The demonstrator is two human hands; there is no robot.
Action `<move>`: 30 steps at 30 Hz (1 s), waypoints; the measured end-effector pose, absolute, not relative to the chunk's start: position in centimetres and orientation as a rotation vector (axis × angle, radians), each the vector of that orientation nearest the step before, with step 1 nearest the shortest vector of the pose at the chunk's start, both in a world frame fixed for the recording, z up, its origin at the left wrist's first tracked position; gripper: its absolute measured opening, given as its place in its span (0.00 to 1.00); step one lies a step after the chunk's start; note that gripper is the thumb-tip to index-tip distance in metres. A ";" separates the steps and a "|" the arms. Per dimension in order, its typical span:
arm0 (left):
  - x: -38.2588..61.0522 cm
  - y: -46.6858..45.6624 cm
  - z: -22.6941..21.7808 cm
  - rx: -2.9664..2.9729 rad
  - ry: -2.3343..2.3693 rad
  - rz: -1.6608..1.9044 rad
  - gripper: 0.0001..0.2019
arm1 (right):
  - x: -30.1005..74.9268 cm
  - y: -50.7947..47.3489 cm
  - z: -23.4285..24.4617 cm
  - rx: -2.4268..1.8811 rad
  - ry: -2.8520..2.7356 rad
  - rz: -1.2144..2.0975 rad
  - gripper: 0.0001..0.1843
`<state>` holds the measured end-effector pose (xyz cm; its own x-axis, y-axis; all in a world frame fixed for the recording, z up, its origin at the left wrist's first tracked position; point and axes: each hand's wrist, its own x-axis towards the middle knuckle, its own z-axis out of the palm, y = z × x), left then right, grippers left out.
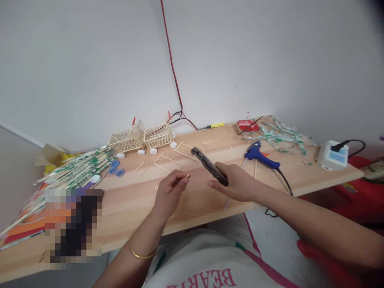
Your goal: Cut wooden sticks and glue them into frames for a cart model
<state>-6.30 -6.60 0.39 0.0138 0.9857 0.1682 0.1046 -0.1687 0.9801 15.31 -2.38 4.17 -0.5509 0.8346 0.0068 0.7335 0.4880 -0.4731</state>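
Observation:
My left hand [171, 190] is closed in a pinch around a short wooden stick [188, 176], whose end shows past the fingertips. My right hand [235, 182] grips a dark hand tool [207, 165], perhaps pliers or a cutter; its tip points up and left, above the table and apart from the stick. Just beyond both hands lie stick frames: an open square [168, 163] and a second angled frame [183, 151]. Two small carts built from sticks, a left one [127, 141] and a right one [158, 137], stand on white wheels near the wall.
A blue glue gun [261, 156] lies to the right, its cord hanging over the edge. Behind it are a red container [248, 126] and plastic wrappers [279, 136]. A white power box [333, 155] sits far right. Bundled sticks [81, 168] and blue caps [120, 173] are left.

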 end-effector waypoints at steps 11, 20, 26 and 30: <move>-6.5 -6.8 1.2 1.474 1.192 1.308 0.03 | 14.5 -3.7 4.1 -1.328 -2.717 0.415 0.18; -6.7 -6.8 1.1 1.560 1.207 1.276 0.03 | 14.5 -3.9 4.0 -1.293 -2.755 0.220 0.20; -6.8 -6.9 1.4 1.619 1.248 1.264 0.05 | 14.7 -3.8 3.8 -1.307 -2.786 0.201 0.20; -6.7 -7.2 1.1 1.656 1.261 1.242 0.06 | 14.6 -4.0 3.0 -1.322 -2.807 0.208 0.20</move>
<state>-6.66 -7.16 1.14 0.0654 0.9603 0.2714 0.2858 -0.2786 0.9169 14.61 -4.00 2.97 -0.6382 0.7694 -0.0278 0.7651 0.6298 -0.1343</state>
